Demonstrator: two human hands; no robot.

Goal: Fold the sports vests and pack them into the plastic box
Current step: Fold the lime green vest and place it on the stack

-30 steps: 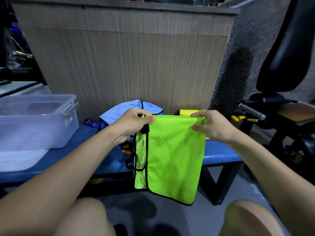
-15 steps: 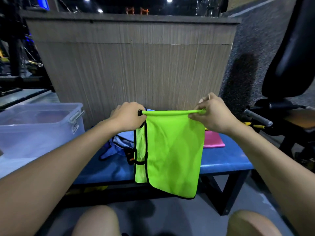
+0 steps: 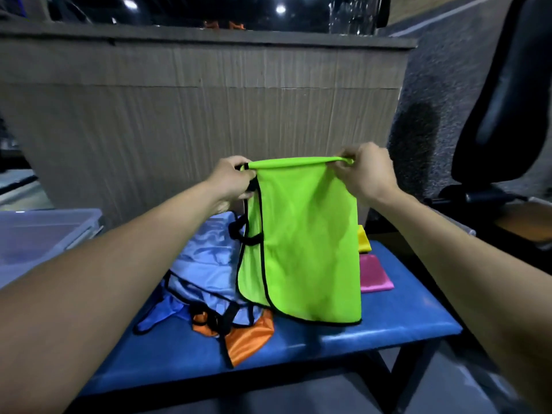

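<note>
Green vest (image 3: 301,243) hanging over bench (image 3: 388,321), top fold pinched between left hand (image 3: 231,182) and right hand (image 3: 366,171) fingers

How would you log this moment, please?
left hand: pinches green vest | right hand: pinches vest | vest: hanging over bench

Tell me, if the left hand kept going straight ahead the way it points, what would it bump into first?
Probably the ribbed wooden panel wall behind the blue bench. The left hand, pinching the lime-green sports vest, points forward with nothing visible between, though depth is hard to judge.
</note>
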